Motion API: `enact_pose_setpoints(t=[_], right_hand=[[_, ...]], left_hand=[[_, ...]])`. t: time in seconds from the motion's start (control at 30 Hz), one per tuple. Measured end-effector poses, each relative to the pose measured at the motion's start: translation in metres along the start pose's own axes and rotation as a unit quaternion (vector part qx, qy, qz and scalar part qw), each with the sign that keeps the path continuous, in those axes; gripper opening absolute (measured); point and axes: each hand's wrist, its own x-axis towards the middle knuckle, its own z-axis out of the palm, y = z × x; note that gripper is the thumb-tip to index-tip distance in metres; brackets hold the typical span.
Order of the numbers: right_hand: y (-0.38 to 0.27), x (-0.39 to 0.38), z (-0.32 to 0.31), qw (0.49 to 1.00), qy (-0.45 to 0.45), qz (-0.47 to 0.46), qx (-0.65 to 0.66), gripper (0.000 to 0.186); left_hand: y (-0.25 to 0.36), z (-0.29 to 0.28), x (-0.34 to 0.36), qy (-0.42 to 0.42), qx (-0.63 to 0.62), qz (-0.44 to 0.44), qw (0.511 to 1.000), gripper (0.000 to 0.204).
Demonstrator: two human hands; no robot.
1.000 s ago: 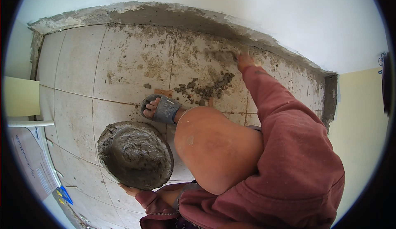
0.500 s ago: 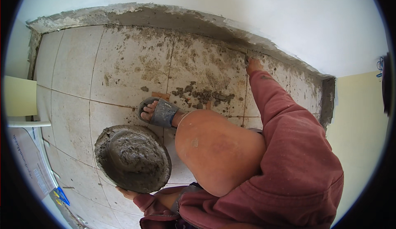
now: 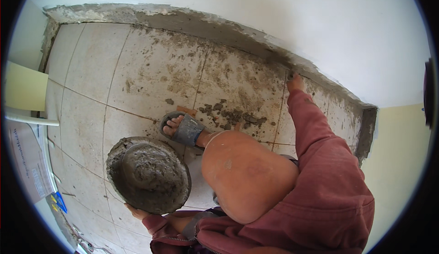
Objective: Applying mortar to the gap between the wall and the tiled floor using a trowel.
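Observation:
A round dark basin (image 3: 117,152) of wet grey mortar (image 3: 151,169) tilts on the tiles at the lower left. My left hand (image 3: 136,212) grips its near rim, with some fingers hidden beneath the edge. Far to the right, my right hand (image 3: 296,82) reaches down to the foot of the white wall, by the grey mortar band (image 3: 201,24). Its fingers are closed around a small greyish thing, too small and hidden to name.
Mortar clumps (image 3: 235,116) lie on the stained floor tiles (image 3: 151,73), with a brownish flat piece (image 3: 186,111) close by. My sandalled foot (image 3: 183,128) stands between basin and clumps. At the left are a printed sack (image 3: 28,158) and a blue item (image 3: 59,202).
The view has shifted and turned slightly, so the wall and floor sit differently. My right hand stays low at the wall's foot; my left hand keeps to the basin's rim.

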Motion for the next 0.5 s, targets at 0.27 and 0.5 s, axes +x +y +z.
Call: enact_pose_setpoints(t=[0.27,0.5], right_hand=[[-0.078,-0.086,0.033,0.925,-0.254,-0.207,0.195,0.031],[-0.305,-0.139,-0.009,0.649,-0.638,-0.219,0.352,0.024]], left_hand=[[0.039,0.008,-0.031,-0.04,-0.301,-0.14,0.943,0.056],[0.044,0.006,-0.052,-0.115,-0.479,-0.173,0.853,0.059]])
